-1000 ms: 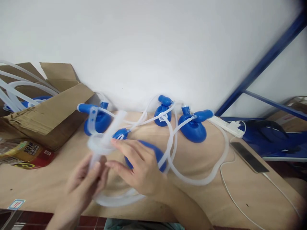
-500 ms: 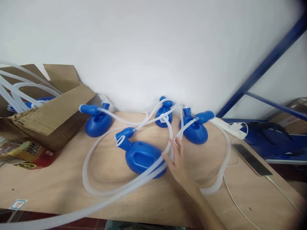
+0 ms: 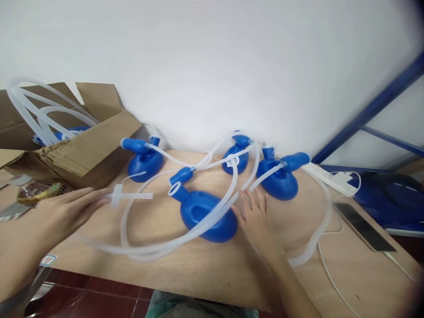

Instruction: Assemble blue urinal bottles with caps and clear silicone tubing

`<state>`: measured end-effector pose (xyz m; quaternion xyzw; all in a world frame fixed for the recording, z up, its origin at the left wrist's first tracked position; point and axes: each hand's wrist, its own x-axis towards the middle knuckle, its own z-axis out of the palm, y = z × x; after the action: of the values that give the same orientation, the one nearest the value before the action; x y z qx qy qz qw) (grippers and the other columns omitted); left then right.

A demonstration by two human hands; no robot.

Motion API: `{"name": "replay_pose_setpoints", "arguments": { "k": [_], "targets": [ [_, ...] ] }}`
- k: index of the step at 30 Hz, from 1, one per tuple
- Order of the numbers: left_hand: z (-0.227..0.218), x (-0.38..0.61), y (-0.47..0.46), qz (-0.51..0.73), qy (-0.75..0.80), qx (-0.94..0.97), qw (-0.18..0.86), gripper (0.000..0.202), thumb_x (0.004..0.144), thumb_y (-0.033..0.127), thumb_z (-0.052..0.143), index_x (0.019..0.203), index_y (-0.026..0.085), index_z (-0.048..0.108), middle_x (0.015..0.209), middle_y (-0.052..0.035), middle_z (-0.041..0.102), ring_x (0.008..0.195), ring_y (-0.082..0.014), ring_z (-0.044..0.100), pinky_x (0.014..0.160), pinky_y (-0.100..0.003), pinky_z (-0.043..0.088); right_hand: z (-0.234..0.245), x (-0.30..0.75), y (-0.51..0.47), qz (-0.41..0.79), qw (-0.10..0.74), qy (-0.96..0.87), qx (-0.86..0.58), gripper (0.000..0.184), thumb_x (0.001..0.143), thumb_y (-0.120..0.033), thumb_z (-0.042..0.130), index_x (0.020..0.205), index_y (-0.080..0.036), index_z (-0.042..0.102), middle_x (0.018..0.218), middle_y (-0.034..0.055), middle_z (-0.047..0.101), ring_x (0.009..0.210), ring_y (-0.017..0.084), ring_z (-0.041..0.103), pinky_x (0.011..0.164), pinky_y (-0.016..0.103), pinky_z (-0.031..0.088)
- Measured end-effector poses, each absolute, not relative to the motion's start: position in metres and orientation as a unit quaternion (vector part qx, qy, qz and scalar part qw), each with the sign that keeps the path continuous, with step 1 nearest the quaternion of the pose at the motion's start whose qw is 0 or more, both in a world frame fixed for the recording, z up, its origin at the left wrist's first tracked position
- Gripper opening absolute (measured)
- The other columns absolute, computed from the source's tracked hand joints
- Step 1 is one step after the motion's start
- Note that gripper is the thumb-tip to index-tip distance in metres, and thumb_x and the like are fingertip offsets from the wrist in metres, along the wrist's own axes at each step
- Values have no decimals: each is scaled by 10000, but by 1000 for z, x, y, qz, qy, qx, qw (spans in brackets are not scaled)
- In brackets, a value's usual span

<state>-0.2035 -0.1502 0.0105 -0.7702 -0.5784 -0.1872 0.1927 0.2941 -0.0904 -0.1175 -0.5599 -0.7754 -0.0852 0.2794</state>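
Observation:
My left hand (image 3: 74, 207) is closed on the end of a clear plastic tube, just behind a white cap (image 3: 116, 195) with a short straight tube piece pointing right. My right hand (image 3: 253, 210) has its fingers apart at the right end of the front blue urinal bottle (image 3: 208, 216), close against the translucent hoses (image 3: 198, 227) that cross over it. The bottle's open mouth (image 3: 174, 189) faces up and left. A blue funnel-shaped receiver (image 3: 182, 176) lies behind it. Other blue urinal bottles stand at the left (image 3: 145, 163), back (image 3: 236, 159) and right (image 3: 280, 181).
An open cardboard box (image 3: 89, 150) with hoses and blue bottles stands at the left, beside a food packet (image 3: 43, 192). On the right lie a power strip (image 3: 331, 181), a phone (image 3: 364, 227) and a white cable (image 3: 331, 274). A wall bounds the table's back.
My left hand has come into view from the left, holding the tube with the white cap. My right hand stays near the front bottle, fingers more spread. The view has shifted slightly left.

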Motion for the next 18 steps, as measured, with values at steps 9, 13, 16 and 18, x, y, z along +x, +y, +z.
{"name": "replay_pose_setpoints", "arguments": {
  "k": [9, 13, 16, 18],
  "targets": [
    [-21, -140, -79, -204, -490, -836, 140, 447, 1128, 430, 416, 1111, 171, 780, 1120, -106, 825, 897, -232, 790, 736, -297, 546, -98, 279, -111, -9, 241, -853, -463, 477, 923, -677, 702, 1032, -215, 657, 1235, 167, 666, 1234, 392, 660, 1172, 708, 467],
    [-14, -149, -65, -227, -508, -823, 118, 397, 1108, 409, 446, 1099, 192, 779, 1121, -98, 824, 894, -231, 766, 769, -316, 533, -102, 283, -108, -1, 214, -874, -435, 658, 745, -743, 840, 1090, -229, 615, 1253, 169, 701, 1240, 418, 684, 1214, 746, 410],
    [-9, -157, -49, -257, -509, -813, 117, 360, 1094, 394, 473, 1068, 196, 772, 1103, -93, 827, 954, -235, 755, 843, -332, 520, -110, 284, -103, 10, 207, -876, -435, 762, 671, -713, 906, 1162, -215, 606, 1298, 190, 712, 1254, 437, 687, 1217, 760, 399],
    [-13, -153, -35, -263, -504, -813, 125, 354, 1084, 402, 486, 1038, 199, 773, 1091, -95, 829, 984, -250, 758, 868, -354, 504, -113, 285, -100, 20, 210, -867, -452, 773, 734, -603, 915, 1292, -184, 581, 1303, 197, 724, 1262, 420, 693, 1227, 742, 398]
  ]
}}
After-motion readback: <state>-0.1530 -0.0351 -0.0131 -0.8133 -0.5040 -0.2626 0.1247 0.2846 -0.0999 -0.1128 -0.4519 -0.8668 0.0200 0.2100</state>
